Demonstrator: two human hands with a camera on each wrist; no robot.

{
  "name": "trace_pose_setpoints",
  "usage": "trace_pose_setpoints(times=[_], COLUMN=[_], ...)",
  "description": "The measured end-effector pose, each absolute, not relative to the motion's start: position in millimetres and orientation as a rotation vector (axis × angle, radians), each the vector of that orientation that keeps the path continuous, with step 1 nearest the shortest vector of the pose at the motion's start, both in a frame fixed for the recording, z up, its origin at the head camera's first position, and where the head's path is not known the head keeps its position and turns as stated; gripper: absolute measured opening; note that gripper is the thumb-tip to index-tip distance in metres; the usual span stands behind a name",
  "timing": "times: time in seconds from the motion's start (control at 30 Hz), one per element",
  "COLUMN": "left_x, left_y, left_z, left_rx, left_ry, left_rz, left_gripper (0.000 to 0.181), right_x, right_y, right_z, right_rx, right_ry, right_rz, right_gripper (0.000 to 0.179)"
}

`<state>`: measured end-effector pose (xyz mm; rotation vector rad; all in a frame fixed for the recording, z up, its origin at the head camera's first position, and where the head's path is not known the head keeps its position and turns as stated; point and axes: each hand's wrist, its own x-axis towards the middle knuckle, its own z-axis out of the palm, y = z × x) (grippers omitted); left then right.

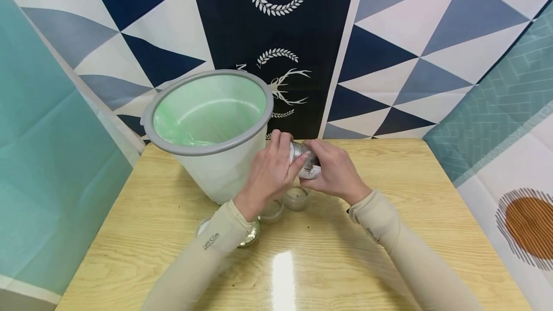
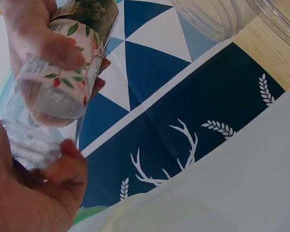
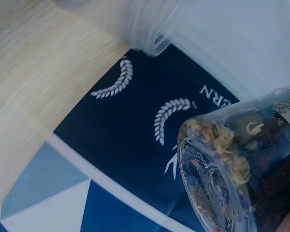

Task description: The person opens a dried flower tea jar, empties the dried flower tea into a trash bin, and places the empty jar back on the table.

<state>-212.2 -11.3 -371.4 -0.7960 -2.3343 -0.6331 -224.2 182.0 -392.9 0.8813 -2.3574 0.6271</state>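
My right hand (image 1: pixel 334 169) grips a clear plastic jar (image 1: pixel 309 172) with a pale label of red berries and green leaves, held tilted above the table. Dark and yellowish dried bits fill the jar's base end, seen close in the right wrist view (image 3: pixel 237 164). Around the ridged, see-through mouth end of the jar (image 2: pixel 63 96) curl the fingers of my left hand (image 1: pixel 268 172). Whether a lid is on that end cannot be made out. Below the hands, two clear round jars (image 1: pixel 296 198) stand side by side, one partly behind my left wrist.
A white bin (image 1: pixel 207 172) with a grey rim and green inside stands at the left, close to my left hand. Near my left sleeve lie a shiny gold round thing (image 1: pixel 251 236) and a pale round thing (image 1: pixel 202 227), both partly hidden. Patterned cloth (image 1: pixel 389 61) hangs behind the wooden table (image 1: pixel 371 272).
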Motion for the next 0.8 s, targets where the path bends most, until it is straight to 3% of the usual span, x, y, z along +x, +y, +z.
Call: trace_pose_setpoints(times=[0.13, 0.33, 0.5, 0.8], left_x=[-212.0, -210.3, -210.5, -207.7], left_y=[-17.5, -33.2, -39.2, -37.3], left_z=[-373.7, -380.2, -385.6, -386.7], left_rx=[-0.908, -1.198, -1.220, -1.069], left_ry=[-2.348, -2.164, -2.100, -2.198], left_rz=[-0.669, -0.719, -0.709, -0.672], left_gripper=[0.084, 0.052, 0.044, 0.067], right_x=[-225.6, -225.2, -224.1, -222.0], right_y=[186.0, 191.7, 193.0, 193.1], right_z=[-392.8, -393.5, -392.4, -391.6], right_rx=[0.883, 0.885, 0.879, 0.869], right_ry=[-2.394, -2.432, -2.436, -2.456], right_rz=[0.601, 0.610, 0.609, 0.611], right_gripper=[0.072, 0.077, 0.075, 0.074])
